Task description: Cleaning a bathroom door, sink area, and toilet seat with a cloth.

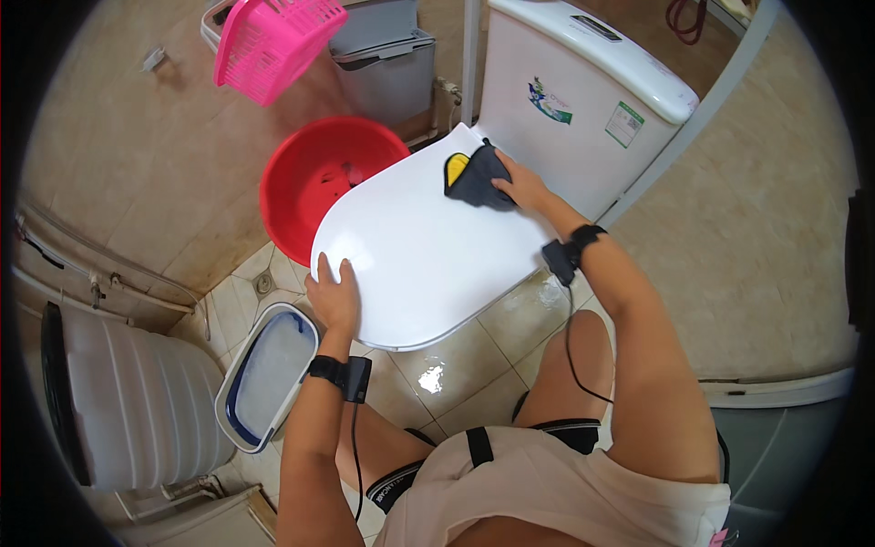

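Note:
A white toilet lid (437, 253) lies closed before me, with the toilet's cistern (581, 89) behind it. Near the hinge end, my right hand (523, 183) holds a grey cloth with a yellow underside (478, 179) against the lid's surface. My left hand (333, 290) rests on the lid's rounded left front edge, fingers spread and nothing in it. Both wrists wear black straps with small devices and cables.
A red basin (294, 184) stands left of the toilet, below a pink plastic basket (280, 48). Beside my left forearm is a white-rimmed bucket (273, 376) of cloudy liquid. A ribbed translucent container (143, 403) stands farther left. The tiled floor (472, 355) has shiny wet-looking patches.

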`<state>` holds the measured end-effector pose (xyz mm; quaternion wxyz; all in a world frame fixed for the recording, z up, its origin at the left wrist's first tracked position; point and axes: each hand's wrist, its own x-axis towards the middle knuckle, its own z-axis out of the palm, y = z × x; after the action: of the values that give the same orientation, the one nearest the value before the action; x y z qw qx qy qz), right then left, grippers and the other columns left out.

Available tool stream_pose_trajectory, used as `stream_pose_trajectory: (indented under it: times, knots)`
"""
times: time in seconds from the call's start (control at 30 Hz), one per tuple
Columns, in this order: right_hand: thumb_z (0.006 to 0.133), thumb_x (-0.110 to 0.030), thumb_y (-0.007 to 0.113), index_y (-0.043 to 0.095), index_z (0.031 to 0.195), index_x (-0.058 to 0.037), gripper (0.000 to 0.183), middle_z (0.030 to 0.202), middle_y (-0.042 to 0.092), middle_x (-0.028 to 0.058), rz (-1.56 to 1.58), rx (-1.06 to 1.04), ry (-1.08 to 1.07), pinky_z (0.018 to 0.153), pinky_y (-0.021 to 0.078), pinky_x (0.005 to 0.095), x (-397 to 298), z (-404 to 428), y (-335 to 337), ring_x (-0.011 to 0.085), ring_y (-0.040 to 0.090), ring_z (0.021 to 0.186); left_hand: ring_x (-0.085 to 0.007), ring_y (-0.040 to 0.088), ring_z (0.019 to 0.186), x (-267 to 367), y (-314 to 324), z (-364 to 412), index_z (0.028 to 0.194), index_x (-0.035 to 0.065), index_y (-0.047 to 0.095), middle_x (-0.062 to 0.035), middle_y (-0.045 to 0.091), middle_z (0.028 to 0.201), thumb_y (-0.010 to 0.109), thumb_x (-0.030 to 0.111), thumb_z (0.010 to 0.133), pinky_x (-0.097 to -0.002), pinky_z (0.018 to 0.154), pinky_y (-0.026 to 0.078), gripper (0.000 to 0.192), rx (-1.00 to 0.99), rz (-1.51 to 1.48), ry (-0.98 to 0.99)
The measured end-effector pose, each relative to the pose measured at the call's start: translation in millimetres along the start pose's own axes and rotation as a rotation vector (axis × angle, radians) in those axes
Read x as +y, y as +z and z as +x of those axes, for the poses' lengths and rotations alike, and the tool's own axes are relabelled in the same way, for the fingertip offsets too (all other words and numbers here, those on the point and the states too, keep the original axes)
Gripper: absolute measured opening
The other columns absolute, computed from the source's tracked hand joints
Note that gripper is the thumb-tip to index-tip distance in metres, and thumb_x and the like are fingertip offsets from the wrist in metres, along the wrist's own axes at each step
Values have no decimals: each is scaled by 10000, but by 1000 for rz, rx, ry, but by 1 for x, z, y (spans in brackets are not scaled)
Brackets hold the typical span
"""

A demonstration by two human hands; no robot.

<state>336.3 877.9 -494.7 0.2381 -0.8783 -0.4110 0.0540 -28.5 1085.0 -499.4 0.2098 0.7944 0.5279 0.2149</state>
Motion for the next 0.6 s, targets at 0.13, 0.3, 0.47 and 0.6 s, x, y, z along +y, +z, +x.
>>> stream_pose_trajectory:
  times: [0.13, 0.3, 0.47, 0.6]
  knots:
    - [844, -245, 621, 311, 1456, -200, 687, 1236, 468, 265, -95, -112, 39, 916, 460, 445, -56, -71, -19, 421, 565, 1026, -454, 499, 1149, -16, -12, 5, 1386, 114, 458, -311, 448, 1279, 537, 454, 869, -452, 996, 400, 623, 25, 31, -24]
    - [833, -179, 639, 400, 1410, -176, 625, 1349, 398, 258, -293, 106, -137, 927, 462, 433, -31, -139, -20, 404, 532, 1092, -449, 490, 1156, -5, -1, 6, 1390, 130, 450, -298, 436, 1294, 547, 447, 862, -460, 987, 407, 624, -18, 40, -9]
    - [876, -219, 608, 417, 1398, -149, 559, 1342, 424, 220, -167, 16, -155, 920, 458, 441, -25, -145, -37, 405, 537, 1082, -460, 465, 1177, -18, 1, 9, 1397, 149, 441, -301, 421, 1308, 555, 452, 855, -471, 1006, 387, 631, 0, 48, -18]
    - [923, -261, 550, 432, 1386, -162, 488, 1205, 539, 203, 52, 22, 19, 878, 466, 457, -14, -100, -25, 398, 563, 1030, -461, 470, 1172, -6, 2, 7, 1397, 150, 440, -310, 427, 1298, 561, 461, 849, -469, 1002, 390, 641, 4, 39, -8]
